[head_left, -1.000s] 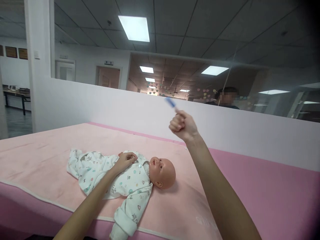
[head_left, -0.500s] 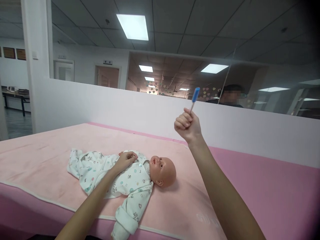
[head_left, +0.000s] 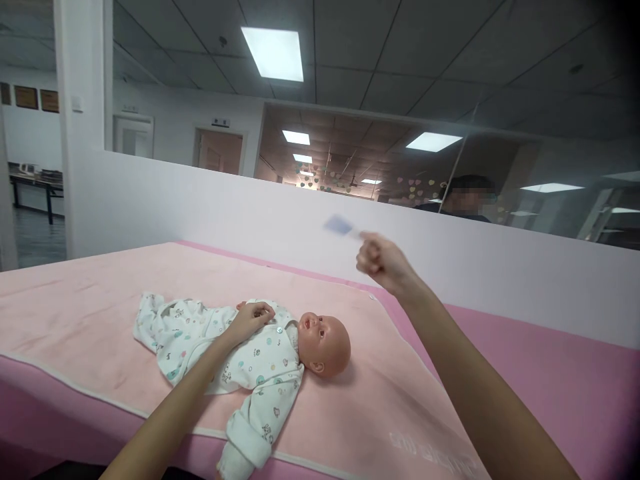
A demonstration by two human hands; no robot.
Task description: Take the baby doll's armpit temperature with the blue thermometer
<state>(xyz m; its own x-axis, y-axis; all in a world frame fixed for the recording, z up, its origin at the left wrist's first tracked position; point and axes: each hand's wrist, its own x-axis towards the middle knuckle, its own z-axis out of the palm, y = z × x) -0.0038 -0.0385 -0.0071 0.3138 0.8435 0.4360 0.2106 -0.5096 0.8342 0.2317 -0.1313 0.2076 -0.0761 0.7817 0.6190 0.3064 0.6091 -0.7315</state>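
Note:
My right hand (head_left: 383, 263) is raised above the bed with its fingers closed around a thin stick. The stick's blue end (head_left: 339, 225) points to the left and is smeared by motion, so its exact kind is unclear. A baby doll (head_left: 327, 345) lies on its back, with its bald head toward the right. It wears a white printed outfit (head_left: 257, 360) with long sleeves. My left hand (head_left: 254, 319) rests on the doll's chest, fingers loosely bent and nothing visible in them.
Under the doll is a pale pink mat (head_left: 90, 300) on a pink padded bed (head_left: 550, 360). A low white wall (head_left: 225, 213) runs behind, with glass above it. A person's head (head_left: 470, 193) shows in the glass. A table (head_left: 37, 179) stands far left.
The stick has swung from upright to pointing left, as my right hand tipped over and moved slightly right and down. My left hand stays on the doll.

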